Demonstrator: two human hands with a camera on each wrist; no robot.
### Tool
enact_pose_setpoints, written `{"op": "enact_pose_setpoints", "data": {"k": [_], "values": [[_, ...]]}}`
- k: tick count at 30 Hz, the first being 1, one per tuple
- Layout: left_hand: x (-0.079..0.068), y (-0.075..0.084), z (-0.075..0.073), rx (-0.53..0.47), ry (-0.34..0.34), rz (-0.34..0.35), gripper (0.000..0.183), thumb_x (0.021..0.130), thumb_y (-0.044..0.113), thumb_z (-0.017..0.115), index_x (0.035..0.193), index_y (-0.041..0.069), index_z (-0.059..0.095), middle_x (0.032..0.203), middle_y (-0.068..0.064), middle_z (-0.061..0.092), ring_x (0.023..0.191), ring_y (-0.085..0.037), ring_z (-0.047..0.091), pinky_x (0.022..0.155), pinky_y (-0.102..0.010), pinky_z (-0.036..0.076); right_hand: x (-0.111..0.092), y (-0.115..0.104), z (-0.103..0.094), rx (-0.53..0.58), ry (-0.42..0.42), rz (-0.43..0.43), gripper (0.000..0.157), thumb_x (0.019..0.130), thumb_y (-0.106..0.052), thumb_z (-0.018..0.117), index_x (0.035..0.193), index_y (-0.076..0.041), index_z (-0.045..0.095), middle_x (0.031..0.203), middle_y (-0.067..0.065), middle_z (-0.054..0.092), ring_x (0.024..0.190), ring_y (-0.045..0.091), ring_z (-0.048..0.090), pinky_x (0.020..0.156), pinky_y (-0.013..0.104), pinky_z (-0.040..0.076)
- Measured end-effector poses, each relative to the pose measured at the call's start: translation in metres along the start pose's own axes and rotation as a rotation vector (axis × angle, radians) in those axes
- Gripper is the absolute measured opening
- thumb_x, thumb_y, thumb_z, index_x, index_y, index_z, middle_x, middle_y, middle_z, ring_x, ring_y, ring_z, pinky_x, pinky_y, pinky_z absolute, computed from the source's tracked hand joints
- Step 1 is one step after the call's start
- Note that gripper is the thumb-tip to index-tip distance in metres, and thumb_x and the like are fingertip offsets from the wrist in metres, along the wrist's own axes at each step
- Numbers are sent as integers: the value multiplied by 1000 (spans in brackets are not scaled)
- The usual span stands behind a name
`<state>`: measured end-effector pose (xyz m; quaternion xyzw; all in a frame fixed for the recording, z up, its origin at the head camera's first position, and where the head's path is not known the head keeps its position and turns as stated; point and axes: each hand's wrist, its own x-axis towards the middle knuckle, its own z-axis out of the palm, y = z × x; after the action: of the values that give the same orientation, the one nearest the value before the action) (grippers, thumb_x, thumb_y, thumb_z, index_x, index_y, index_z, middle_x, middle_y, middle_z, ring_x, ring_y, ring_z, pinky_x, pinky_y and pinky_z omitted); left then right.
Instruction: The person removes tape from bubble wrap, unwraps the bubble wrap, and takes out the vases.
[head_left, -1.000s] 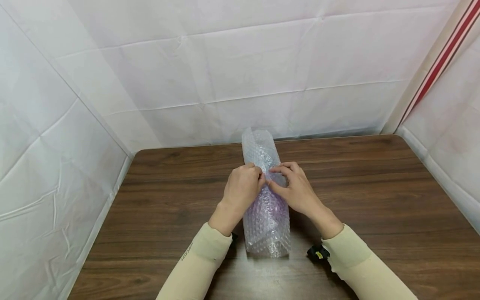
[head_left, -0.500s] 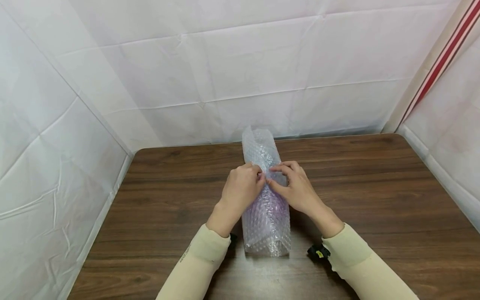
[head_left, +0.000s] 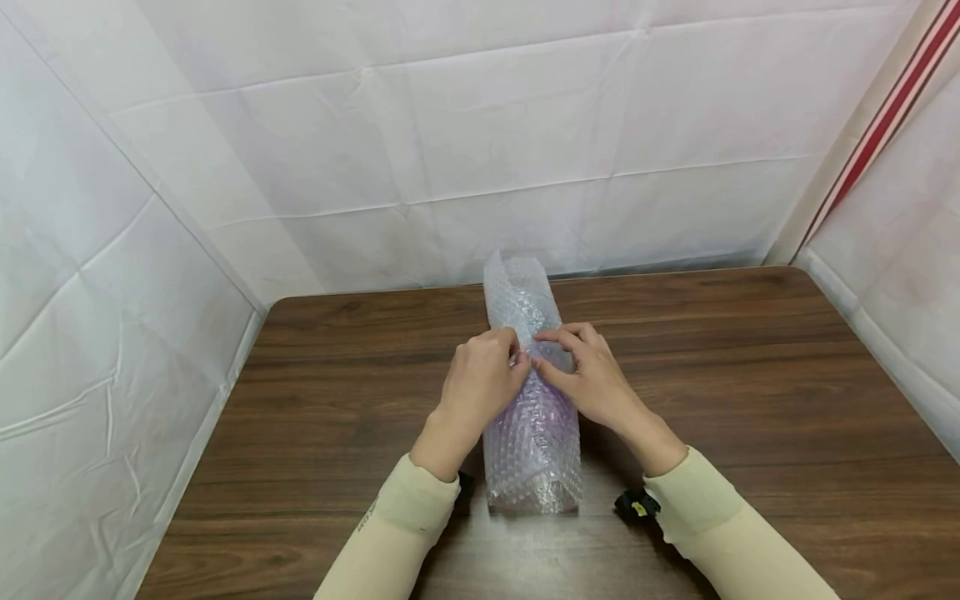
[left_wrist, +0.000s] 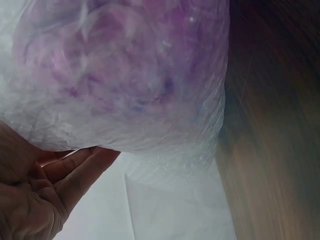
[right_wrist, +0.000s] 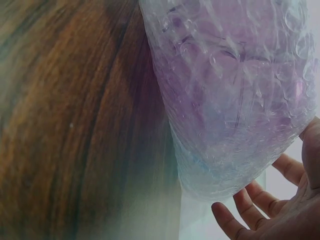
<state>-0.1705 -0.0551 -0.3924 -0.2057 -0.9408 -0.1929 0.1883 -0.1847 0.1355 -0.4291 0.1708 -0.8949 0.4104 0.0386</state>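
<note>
A long bundle of clear bubble wrap (head_left: 534,467) lies on the table, pointing away from me. Something purple and pink (left_wrist: 115,55) shows blurred through the layers; its kind is hidden. On the left side of the bundle my left hand (head_left: 480,375) has its fingers curled, with thumb and index pinching the wrap near the top seam. Across from it, my right hand (head_left: 594,379) rests on the wrap with thumb and index tips apart. The right wrist view has the right hand's loosely bent fingers (right_wrist: 250,205) along the wrap's side.
The brown wood-grain table (head_left: 330,433) surrounds the bundle. Its back edge meets a white sheet wall (head_left: 465,133), and the bundle's far end reaches that edge. A black wrist device (head_left: 636,505) sits by the right cuff.
The left hand's fingertips have shifted very slightly, and its thumb and index stand a little differently at the seam. The right hand and the bundle stay almost still.
</note>
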Motion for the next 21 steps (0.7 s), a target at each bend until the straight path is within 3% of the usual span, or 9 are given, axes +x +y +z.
{"op": "enact_pose_setpoints", "data": {"k": [8,14,21], "values": [[-1,-2,1,-14,22,2,17,91,10,76,78,8,65,72,-2,67,52,-7,45,46,-17,38,-2,0,1,-4,-3,-10,38,101,-31,69,136,-18,68,136,14,53,105,32,49,79,40,41],[-2,-3,1,-36,36,-23,17,90,11,77,77,8,66,71,-1,67,53,-8,47,46,-19,42,-3,-4,1,-13,-30,10,40,103,-33,65,140,-18,66,145,16,50,133,42,45,101,61,44],[-2,-2,0,-88,24,-56,17,91,11,76,77,8,66,71,-2,67,52,-7,46,45,-18,39,-5,-9,1,-7,-54,54,43,104,-36,63,143,-18,63,149,18,49,138,43,42,109,67,39]]}}
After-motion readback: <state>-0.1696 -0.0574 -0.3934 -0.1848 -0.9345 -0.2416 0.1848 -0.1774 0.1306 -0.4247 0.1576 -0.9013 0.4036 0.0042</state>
